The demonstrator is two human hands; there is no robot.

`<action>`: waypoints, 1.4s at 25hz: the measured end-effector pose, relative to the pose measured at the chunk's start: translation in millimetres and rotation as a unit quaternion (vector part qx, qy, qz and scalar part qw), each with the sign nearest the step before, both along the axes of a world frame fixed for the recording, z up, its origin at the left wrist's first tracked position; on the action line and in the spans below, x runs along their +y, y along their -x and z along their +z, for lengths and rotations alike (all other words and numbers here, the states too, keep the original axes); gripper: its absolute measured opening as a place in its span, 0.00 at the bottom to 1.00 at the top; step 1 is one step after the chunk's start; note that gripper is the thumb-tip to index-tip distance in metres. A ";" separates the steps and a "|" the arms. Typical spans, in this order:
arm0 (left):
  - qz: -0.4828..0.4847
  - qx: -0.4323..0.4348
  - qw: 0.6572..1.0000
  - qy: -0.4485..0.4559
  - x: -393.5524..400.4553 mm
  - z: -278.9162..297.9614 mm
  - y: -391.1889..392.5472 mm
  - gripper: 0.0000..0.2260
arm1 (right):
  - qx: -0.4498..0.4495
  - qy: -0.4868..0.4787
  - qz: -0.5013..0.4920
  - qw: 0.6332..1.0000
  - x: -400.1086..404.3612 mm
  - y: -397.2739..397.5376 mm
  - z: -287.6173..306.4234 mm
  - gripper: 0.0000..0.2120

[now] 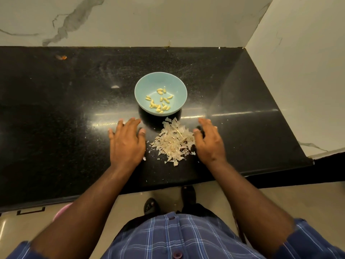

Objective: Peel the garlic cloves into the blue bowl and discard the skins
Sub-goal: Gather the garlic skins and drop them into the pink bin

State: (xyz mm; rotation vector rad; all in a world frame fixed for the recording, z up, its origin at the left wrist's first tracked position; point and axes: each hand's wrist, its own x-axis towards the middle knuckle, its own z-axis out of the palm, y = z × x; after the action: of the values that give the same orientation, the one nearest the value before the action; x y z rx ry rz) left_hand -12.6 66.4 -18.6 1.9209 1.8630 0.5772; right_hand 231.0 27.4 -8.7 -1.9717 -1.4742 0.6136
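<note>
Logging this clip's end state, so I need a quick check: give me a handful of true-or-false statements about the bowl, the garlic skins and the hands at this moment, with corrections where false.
1. The blue bowl holds peeled cloves. True.
2. The pile of skins lies inside the bowl. False: it lies on the black counter, nearer the person than the bowl.
3. The left hand and the right hand sit on either side of the skins. True.
4. The right hand grips a garlic clove. False: its fingers are spread and hold nothing.
5. The bowl is tipped on its side. False: it stands upright.
</note>
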 end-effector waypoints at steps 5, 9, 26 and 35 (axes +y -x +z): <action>-0.001 0.016 0.999 0.032 -13.3 -3.9 -12.9 0.23 | -0.028 0.037 -0.046 0.998 -17.2 2.6 -12.9 0.31; -0.054 -0.115 0.991 0.037 -21.7 0.6 -49.5 0.21 | 0.043 0.020 0.042 0.998 -8.9 55.9 -8.3 0.27; -0.178 0.061 0.977 0.105 -14.1 27.5 -11.3 0.24 | -0.097 0.122 0.221 0.963 2.2 21.0 34.6 0.33; -0.176 0.025 0.969 0.170 -17.2 29.9 -23.8 0.32 | -0.154 0.192 0.247 0.937 2.5 34.8 38.4 0.50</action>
State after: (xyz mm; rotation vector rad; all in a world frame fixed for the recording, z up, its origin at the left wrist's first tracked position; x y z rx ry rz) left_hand 11.2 49.2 11.3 1.9727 1.4780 0.0888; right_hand 196.2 29.9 29.7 -2.0517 -2.2237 0.8885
